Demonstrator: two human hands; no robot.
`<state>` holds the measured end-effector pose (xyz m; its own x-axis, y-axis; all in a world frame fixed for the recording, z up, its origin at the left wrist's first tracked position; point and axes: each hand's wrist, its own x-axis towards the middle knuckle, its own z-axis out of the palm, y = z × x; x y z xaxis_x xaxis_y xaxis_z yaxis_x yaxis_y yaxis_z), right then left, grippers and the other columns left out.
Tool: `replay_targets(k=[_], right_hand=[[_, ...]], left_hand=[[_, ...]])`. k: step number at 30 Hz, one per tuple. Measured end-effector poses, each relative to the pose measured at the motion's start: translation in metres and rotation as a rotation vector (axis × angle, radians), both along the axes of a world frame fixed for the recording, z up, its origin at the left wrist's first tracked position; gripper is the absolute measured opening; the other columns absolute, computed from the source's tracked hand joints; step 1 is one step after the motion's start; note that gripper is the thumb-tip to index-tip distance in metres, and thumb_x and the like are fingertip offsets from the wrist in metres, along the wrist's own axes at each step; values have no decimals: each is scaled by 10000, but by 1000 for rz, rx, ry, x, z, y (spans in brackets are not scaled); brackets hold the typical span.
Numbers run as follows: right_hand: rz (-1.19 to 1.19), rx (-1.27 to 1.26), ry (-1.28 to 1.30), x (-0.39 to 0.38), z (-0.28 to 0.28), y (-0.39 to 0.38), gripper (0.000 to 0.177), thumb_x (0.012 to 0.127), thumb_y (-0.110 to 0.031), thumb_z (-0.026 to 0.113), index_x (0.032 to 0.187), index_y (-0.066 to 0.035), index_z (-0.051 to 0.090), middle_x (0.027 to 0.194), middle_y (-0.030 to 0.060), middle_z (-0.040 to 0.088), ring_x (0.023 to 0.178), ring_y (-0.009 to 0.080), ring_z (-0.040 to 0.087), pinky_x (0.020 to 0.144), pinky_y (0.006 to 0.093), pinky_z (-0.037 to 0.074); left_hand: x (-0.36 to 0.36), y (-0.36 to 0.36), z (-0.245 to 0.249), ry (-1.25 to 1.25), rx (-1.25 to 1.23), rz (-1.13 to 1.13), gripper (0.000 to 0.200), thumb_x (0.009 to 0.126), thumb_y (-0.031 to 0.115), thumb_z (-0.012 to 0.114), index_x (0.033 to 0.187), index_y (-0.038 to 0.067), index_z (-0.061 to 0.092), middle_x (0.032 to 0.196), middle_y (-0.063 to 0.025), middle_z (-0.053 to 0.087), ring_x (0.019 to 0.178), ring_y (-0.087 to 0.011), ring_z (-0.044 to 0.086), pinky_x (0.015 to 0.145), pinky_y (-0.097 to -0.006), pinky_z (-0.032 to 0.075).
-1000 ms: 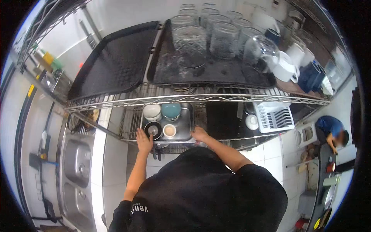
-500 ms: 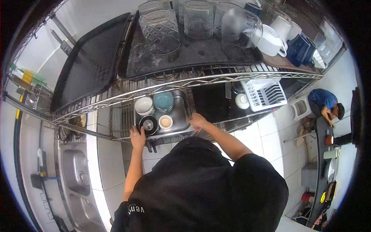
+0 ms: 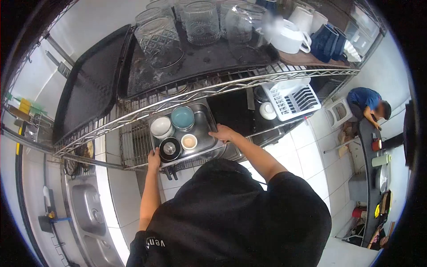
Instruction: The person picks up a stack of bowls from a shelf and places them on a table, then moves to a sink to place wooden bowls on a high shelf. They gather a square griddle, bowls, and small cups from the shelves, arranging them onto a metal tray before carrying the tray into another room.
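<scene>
A metal tray [image 3: 203, 134] rests on the lower wire shelf. It carries a stack of white bowls [image 3: 160, 127], a stack of teal bowls [image 3: 183, 118], a black bowl [image 3: 165, 153] with a small clear cup in it, and a small cream cup [image 3: 189, 142]. My left hand [image 3: 154, 159] is closed at the tray's near left corner, beside the black bowl. On the opposite side, my right hand [image 3: 223, 133] grips the tray's right rim. The undersides of both grips are hidden.
Glass jars [image 3: 201, 24], a white teapot [image 3: 288, 38] and dark trays [image 3: 93, 82] fill the shelf above. A white dish rack [image 3: 293, 100] stands right of my hands. Steel sinks [image 3: 87, 209] lie at left. Another person [image 3: 367, 104] sits at a counter far right.
The whole view has turned slightly, so the shelves appear shifted left and tilted. Both hands keep their hold on the tray's edges.
</scene>
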<state>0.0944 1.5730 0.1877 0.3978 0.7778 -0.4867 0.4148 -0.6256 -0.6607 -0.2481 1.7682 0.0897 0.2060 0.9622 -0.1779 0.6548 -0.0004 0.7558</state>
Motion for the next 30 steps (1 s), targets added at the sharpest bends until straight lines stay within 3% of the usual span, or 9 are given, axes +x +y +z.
replay_targets(k=[5,10,14,18,21,24,26,28,30], right_hand=[[-89,79,93,5,-42,10,599,800,-374,649,1176,67,500,946,192,633,692,264,655,490,375,536],[-96,105,124,3,-69,7,457,742,-250,630,1112,13,582,821,166,644,644,239,644,477,384,504],[-37,186,-69,-4,-80,-3,373,696,-184,593,1012,8,642,831,209,663,780,304,663,642,397,516],[-79,192,-66,-4,-103,-1,352,678,-157,576,972,21,654,910,241,661,904,351,645,828,383,488],[31,273,-177,5,-120,15,341,670,-138,572,961,16,656,837,232,663,785,340,665,720,403,526],[-123,86,-8,-2,-72,11,327,660,-127,571,943,11,659,752,220,655,639,326,660,583,419,531],[2,101,-32,-4,-57,5,313,658,-125,572,927,9,659,718,210,648,581,316,647,528,419,517],[0,111,15,-18,-55,-6,317,640,-130,580,912,15,652,721,219,649,600,336,651,544,432,517],[14,214,-99,-32,-72,-19,358,639,-153,573,949,14,638,795,257,648,752,394,651,664,457,504]], left_hand=[[8,-22,27,-305,-134,40,550,923,436,508,1038,-92,610,979,-191,645,910,-223,599,814,-312,449],[4,-19,13,-237,-179,105,531,926,425,508,1042,-82,615,979,-196,650,909,-237,608,789,-328,458],[-7,-38,28,-42,-13,39,532,929,421,498,1060,-83,609,984,-214,649,927,-254,611,790,-338,458],[-20,-41,-1,-250,-117,84,541,935,424,480,1066,-87,605,976,-222,648,935,-259,609,803,-345,454],[-23,-39,-14,-351,-154,81,519,930,397,489,1113,-80,585,1007,-204,645,937,-255,607,799,-337,455],[-17,-51,28,-378,-348,97,483,919,344,502,1174,-64,550,1080,-192,624,971,-245,593,797,-315,456],[-25,-32,10,-493,-440,75,489,903,293,513,1251,-48,479,1176,-189,583,1032,-243,574,823,-309,456],[-27,-18,14,-374,-577,192,539,884,297,528,1290,-41,423,1254,-199,530,1076,-285,560,877,-357,453],[-43,14,-21,-435,-672,-45,740,851,508,558,1332,-27,385,1342,-203,455,1212,-341,459,962,-507,389]])
